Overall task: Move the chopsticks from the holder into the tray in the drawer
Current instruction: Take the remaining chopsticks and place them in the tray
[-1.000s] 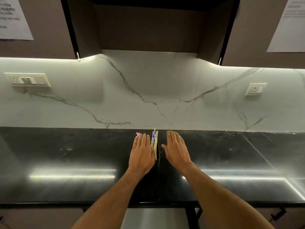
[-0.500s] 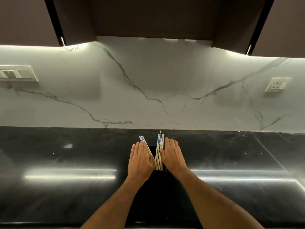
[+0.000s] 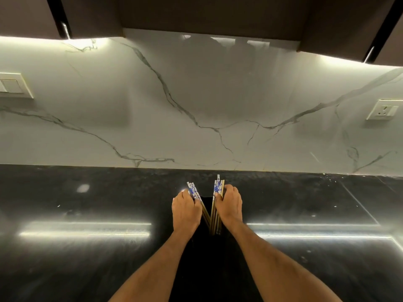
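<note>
Currently you are gripping one chopstick bundle point(image 3: 194, 194) in your curled left hand point(image 3: 185, 209) and another bundle point(image 3: 218, 188) in your right hand point(image 3: 230, 205); loosening either grip risks sticks fanning out and dropping onto the countertop point(image 3: 87, 258).

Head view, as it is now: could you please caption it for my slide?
Left hand and right hand each grip a bundle of chopsticks above a black countertop.

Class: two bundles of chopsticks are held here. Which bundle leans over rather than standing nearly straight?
The left hand's bundle: its blue-patterned tops tilt leftward, while the right hand's bundle points almost straight up.
</note>
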The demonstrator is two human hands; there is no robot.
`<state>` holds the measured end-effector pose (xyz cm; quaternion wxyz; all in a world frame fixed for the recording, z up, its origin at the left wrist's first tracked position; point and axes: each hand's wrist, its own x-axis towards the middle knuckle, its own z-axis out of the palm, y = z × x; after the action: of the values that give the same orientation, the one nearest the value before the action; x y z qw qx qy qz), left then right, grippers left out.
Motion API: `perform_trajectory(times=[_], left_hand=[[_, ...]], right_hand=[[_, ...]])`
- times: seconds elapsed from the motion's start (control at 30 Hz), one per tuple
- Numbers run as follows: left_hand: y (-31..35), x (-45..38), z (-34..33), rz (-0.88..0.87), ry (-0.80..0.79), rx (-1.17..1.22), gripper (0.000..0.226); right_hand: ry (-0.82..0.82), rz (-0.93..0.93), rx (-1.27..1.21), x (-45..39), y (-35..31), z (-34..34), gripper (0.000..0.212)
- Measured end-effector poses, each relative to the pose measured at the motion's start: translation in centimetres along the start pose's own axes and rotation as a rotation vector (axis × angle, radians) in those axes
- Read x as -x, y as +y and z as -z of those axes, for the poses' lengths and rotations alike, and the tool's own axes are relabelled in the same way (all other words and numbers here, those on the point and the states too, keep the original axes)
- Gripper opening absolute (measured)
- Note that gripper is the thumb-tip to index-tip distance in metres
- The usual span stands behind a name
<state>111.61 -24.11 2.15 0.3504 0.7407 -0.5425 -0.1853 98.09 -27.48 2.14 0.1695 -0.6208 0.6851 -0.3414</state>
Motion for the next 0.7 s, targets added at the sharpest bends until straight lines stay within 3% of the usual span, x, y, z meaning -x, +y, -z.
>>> perform_trajectory(times=[0.13, 0.43, 0.7], left_hand=[[0.4, -1.2, -0.1, 0.056, -0.032, 0.080, 0.015], [1.0, -2.0, -1.3, 0.169, -0.077, 0.280, 0.016], [1.3, -2.0, -1.3, 0.157, -0.051, 0.276, 0.011]], right_hand=[[0.015, -0.035, 0.005, -0.7, 0.1, -0.3, 0.009], [0.063, -0.016, 0.046, -0.5, -0.5, -0.7, 0.014], [0.134, 0.047, 0.083, 0.7, -1.0, -1.1, 0.008]])
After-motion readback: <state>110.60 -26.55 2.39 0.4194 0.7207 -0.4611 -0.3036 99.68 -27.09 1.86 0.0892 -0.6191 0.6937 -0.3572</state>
